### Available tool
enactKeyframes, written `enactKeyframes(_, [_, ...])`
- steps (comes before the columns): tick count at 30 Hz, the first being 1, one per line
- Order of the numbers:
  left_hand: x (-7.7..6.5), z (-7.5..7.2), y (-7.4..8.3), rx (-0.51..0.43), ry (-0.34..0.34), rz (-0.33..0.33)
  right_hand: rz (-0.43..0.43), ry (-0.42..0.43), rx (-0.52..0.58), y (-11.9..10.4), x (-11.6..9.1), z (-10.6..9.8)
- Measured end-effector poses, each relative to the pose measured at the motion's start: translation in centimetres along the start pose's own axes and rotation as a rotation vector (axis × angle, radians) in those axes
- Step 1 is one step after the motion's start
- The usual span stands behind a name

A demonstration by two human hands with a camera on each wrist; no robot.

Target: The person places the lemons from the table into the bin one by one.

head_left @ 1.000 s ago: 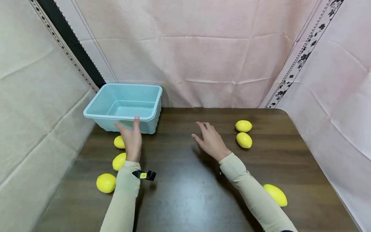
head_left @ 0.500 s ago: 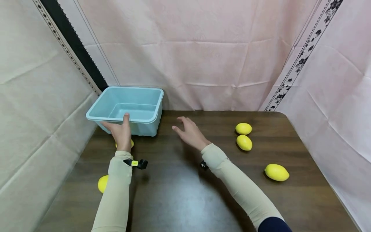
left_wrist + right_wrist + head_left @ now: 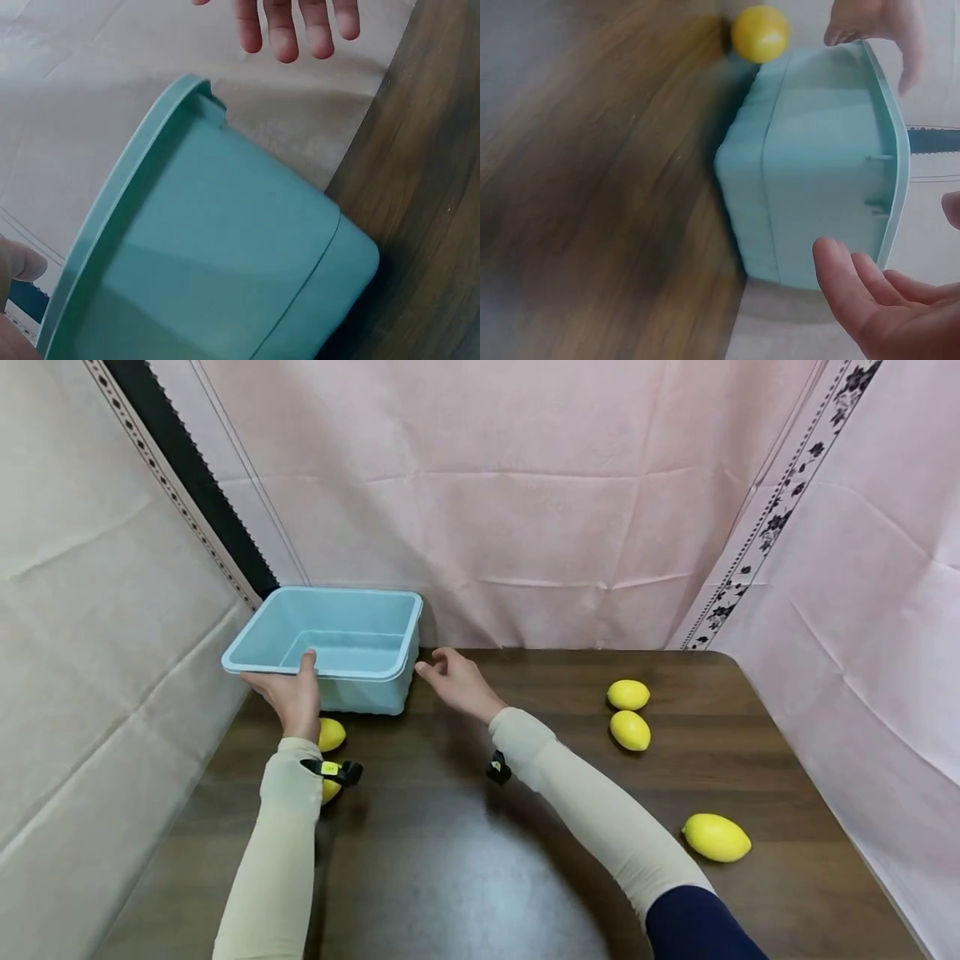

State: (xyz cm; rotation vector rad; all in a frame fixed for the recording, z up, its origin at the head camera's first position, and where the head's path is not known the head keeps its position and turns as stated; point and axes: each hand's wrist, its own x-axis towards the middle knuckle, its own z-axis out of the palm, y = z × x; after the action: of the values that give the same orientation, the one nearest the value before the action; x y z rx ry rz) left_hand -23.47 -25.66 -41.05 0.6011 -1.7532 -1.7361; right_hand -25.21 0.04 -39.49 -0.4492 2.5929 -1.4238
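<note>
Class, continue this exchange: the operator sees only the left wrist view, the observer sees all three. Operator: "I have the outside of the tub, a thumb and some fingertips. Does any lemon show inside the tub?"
Observer: None shows in the tub; the head view looks down into it.
Operator: What lies near the left hand?
Observer: A lemon, just in front of the tub, on the person's side.
Operator: And on the right half of the table?
Observer: Three more: a far lemon, a middle lemon close to it, and a near lemon.
</note>
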Motion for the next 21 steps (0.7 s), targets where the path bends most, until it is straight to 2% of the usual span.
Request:
enactKeyframes(4, [0.8,-0.1,-0.1,-0.002,-0.015,-0.060,0.040,-0.029,0.103,-0.6,0.8,0.2])
enactKeyframes(8, [1.7,-0.8,0.0,-0.034,0.005,-0.094,0.081,-0.044,0.247,-1.9,2.0,0.9])
enactKeyframes(15, [2.5,-1.9,-0.2,0.032,0.008,-0.247,0.194,-0.019,0.459,-2.6,3.4,1.6])
enactKeyframes(21, [3.4,-2.1,-0.3,0.028,0.020,-0.220,0.239,-0.024,0.602,-2.5,4.5,1.5])
